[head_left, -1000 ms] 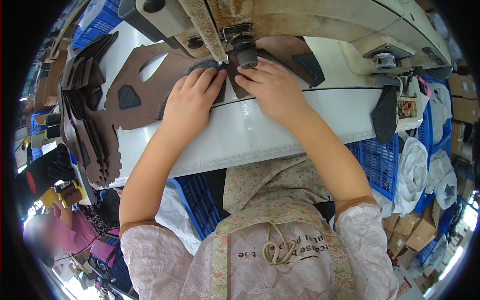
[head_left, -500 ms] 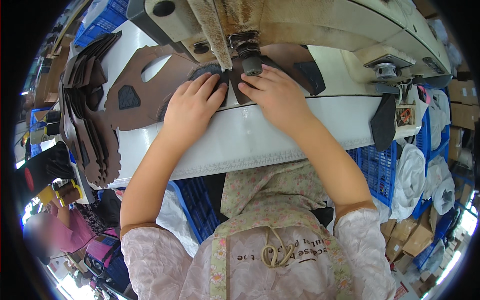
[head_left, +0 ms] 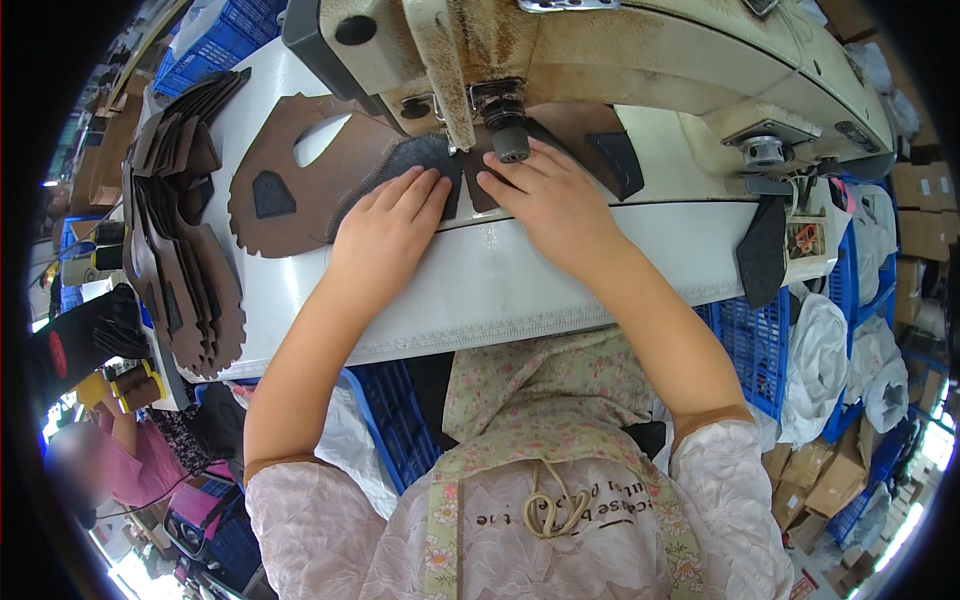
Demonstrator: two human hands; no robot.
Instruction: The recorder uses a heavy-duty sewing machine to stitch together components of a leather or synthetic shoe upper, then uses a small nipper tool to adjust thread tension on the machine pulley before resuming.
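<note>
At upper centre of the frame, a brown leather-look panel (head_left: 325, 195) is spread on the white surface (head_left: 490, 285), its curved black patch (head_left: 425, 155) lying right by the sewing machine (head_left: 650, 60). The patch is pressed flat by the left hand (head_left: 380, 235), fingers extended, nothing clenched; brown material (head_left: 480, 200) is steadied by the right hand (head_left: 565, 210), fingers likewise laid out flat, close to the dark roller (head_left: 510, 143). Should pressure be uneven, the patch could be skewed; should fingertips be slid inward, they could be nipped. Farther left, similar panels (head_left: 200, 270) are stacked.
</note>
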